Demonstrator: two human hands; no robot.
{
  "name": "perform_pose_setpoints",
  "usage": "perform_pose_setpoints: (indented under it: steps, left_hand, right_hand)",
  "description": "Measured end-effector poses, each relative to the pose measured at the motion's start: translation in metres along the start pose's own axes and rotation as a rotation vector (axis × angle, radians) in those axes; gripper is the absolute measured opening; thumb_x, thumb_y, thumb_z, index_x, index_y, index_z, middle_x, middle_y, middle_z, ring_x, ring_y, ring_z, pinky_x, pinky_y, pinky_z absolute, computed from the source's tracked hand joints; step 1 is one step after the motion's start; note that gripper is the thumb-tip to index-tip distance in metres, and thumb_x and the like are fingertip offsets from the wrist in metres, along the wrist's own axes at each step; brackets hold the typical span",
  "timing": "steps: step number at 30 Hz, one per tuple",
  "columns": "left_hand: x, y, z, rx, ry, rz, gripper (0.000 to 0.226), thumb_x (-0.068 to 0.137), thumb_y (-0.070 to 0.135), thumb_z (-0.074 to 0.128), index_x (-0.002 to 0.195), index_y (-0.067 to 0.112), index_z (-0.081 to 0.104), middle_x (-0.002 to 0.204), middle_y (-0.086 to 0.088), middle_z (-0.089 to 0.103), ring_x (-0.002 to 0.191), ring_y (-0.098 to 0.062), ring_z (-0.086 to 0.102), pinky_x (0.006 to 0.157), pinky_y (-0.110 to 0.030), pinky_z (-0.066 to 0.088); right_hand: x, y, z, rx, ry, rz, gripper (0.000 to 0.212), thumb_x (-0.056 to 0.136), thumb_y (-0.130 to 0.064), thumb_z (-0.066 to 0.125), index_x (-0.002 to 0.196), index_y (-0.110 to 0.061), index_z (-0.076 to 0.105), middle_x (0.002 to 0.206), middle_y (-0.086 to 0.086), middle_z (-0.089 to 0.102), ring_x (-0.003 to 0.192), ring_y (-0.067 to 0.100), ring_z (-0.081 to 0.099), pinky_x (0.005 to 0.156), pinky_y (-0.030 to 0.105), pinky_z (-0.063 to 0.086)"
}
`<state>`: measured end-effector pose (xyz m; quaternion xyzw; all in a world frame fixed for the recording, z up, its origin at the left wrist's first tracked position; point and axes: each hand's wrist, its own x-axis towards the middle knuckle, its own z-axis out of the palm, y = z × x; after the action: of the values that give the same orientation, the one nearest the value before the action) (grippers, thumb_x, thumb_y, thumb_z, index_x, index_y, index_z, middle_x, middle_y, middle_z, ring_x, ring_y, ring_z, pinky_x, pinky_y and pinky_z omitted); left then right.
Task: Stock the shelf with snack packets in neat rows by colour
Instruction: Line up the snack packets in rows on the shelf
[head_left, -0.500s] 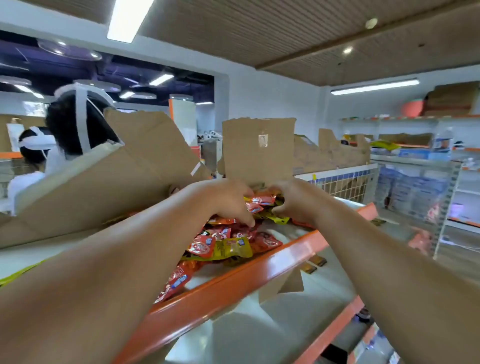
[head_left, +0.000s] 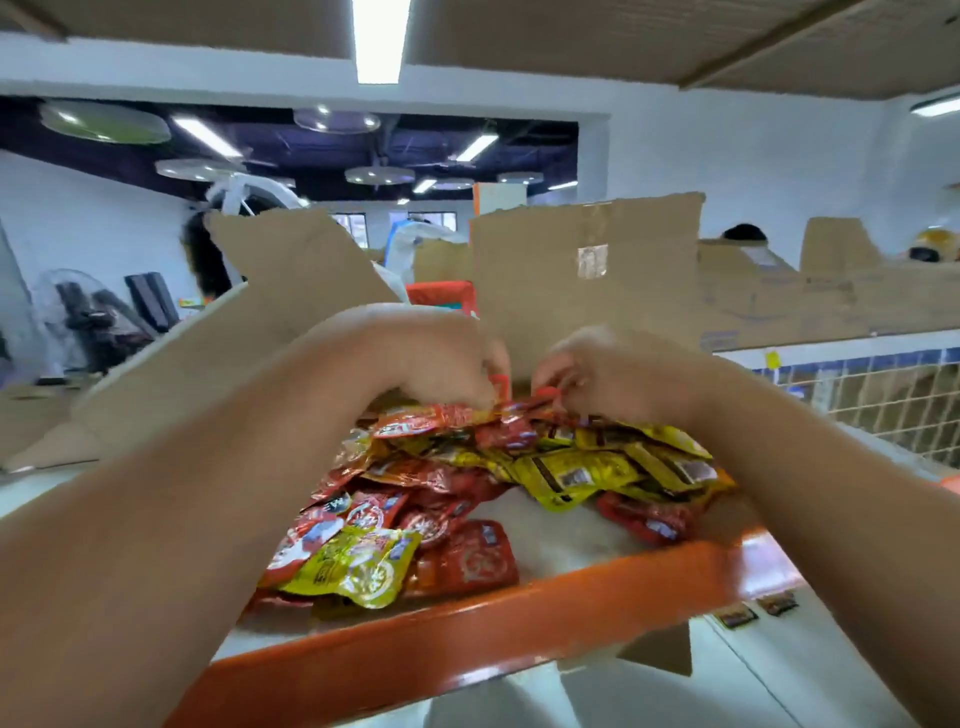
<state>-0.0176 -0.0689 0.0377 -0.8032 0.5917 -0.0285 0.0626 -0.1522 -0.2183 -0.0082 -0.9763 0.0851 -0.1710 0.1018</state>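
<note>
Head view shows the left hand (head_left: 436, 364) and right hand (head_left: 618, 379), each grip pinching red packets (head_left: 457, 417) at frame centre, atop the mixed pile on the shelf (head_left: 519, 610); it seems best to lift only the reds and leave the yellow packets (head_left: 597, 467).

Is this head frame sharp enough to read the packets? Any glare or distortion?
Head view: motion blur smears the left hand, right hand and packets, so print is unreadable; the ceiling light is blown out; glare streaks the orange shelf edge; wide-angle distortion stretches the forearms.
</note>
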Motion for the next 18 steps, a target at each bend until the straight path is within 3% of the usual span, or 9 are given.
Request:
perform_pose_setpoints:
  steps: [3, 5, 7, 9, 10, 12, 15, 16, 18]
  left_hand:
    - [0.009, -0.008, -0.003, -0.125, 0.215, -0.090, 0.015, 0.092, 0.040, 0.064, 0.098, 0.027, 0.067, 0.081, 0.005, 0.061, 0.076, -0.018, 0.059, 0.061, -0.027, 0.042]
    - [0.014, -0.013, 0.001, -0.319, 0.352, -0.136, 0.013, 0.091, 0.039, 0.075, 0.098, 0.033, 0.067, 0.081, 0.008, 0.059, 0.070, -0.014, 0.056, 0.055, -0.025, 0.039]
    - [0.019, -0.014, 0.002, -0.576, 0.474, -0.171, 0.023, 0.084, 0.037, 0.084, 0.099, 0.032, 0.068, 0.086, 0.009, 0.065, 0.070, -0.007, 0.058, 0.056, -0.022, 0.041]
    - [0.023, -0.014, 0.003, -0.810, 0.537, -0.184, 0.019, 0.082, 0.031, 0.086, 0.092, 0.026, 0.072, 0.078, 0.008, 0.067, 0.066, -0.007, 0.059, 0.059, -0.024, 0.043]
    - [0.024, -0.011, 0.004, -0.880, 0.519, -0.191, 0.017, 0.082, 0.029, 0.086, 0.090, 0.024, 0.073, 0.074, 0.006, 0.067, 0.066, -0.010, 0.060, 0.059, -0.026, 0.043]
    - [0.031, -0.007, 0.012, -0.815, 0.408, -0.230, 0.022, 0.078, 0.038, 0.089, 0.091, 0.026, 0.075, 0.084, -0.001, 0.071, 0.075, -0.018, 0.063, 0.067, -0.032, 0.045]
    - [0.049, 0.000, 0.044, -0.500, 0.311, -0.330, 0.041, 0.069, 0.055, 0.090, 0.098, 0.031, 0.074, 0.094, 0.006, 0.075, 0.095, -0.015, 0.068, 0.098, -0.039, 0.048]
    - [0.052, 0.003, 0.052, -0.429, 0.301, -0.355, 0.044, 0.072, 0.058, 0.087, 0.105, 0.033, 0.072, 0.096, 0.009, 0.074, 0.096, -0.013, 0.066, 0.101, -0.037, 0.048]
    - [0.051, 0.009, 0.058, -0.335, 0.296, -0.386, 0.043, 0.079, 0.062, 0.079, 0.114, 0.040, 0.068, 0.106, 0.012, 0.069, 0.094, -0.009, 0.063, 0.086, -0.031, 0.051]
  right_hand:
    - [0.007, 0.024, -0.014, 0.127, 0.075, -0.078, 0.009, 0.086, -0.004, 0.071, 0.087, 0.005, 0.069, 0.081, 0.025, 0.063, 0.065, 0.024, 0.056, 0.064, 0.034, 0.050]
    - [0.012, 0.035, -0.018, 0.251, 0.148, -0.099, 0.018, 0.086, -0.027, 0.070, 0.085, -0.009, 0.068, 0.080, 0.014, 0.067, 0.070, 0.025, 0.062, 0.071, 0.045, 0.055]
    - [0.016, 0.043, -0.024, 0.440, 0.222, -0.082, 0.024, 0.080, -0.039, 0.070, 0.095, -0.020, 0.071, 0.095, 0.013, 0.074, 0.086, 0.033, 0.070, 0.079, 0.051, 0.056]
    - [0.018, 0.050, -0.034, 0.589, 0.284, -0.063, 0.007, 0.087, -0.025, 0.072, 0.094, -0.025, 0.073, 0.098, 0.017, 0.072, 0.080, 0.033, 0.065, 0.070, 0.042, 0.049]
    - [0.020, 0.054, -0.039, 0.604, 0.291, -0.045, 0.008, 0.090, -0.018, 0.071, 0.094, -0.025, 0.072, 0.096, 0.016, 0.072, 0.078, 0.029, 0.062, 0.068, 0.040, 0.046]
    - [0.025, 0.063, -0.040, 0.556, 0.204, 0.030, 0.016, 0.092, -0.015, 0.070, 0.105, -0.023, 0.071, 0.097, 0.007, 0.070, 0.082, 0.026, 0.061, 0.069, 0.038, 0.048]
    - [0.032, 0.071, -0.018, 0.170, -0.001, 0.147, 0.033, 0.090, -0.022, 0.072, 0.123, -0.019, 0.066, 0.096, -0.002, 0.060, 0.081, 0.018, 0.057, 0.059, 0.026, 0.045]
    - [0.031, 0.073, -0.009, 0.076, -0.073, 0.161, 0.028, 0.090, -0.028, 0.072, 0.116, -0.021, 0.065, 0.093, -0.004, 0.061, 0.076, 0.015, 0.057, 0.056, 0.024, 0.041]
    - [0.027, 0.075, 0.000, -0.034, -0.155, 0.138, 0.027, 0.090, -0.043, 0.069, 0.107, -0.024, 0.065, 0.096, -0.006, 0.067, 0.081, 0.014, 0.061, 0.066, 0.026, 0.047]
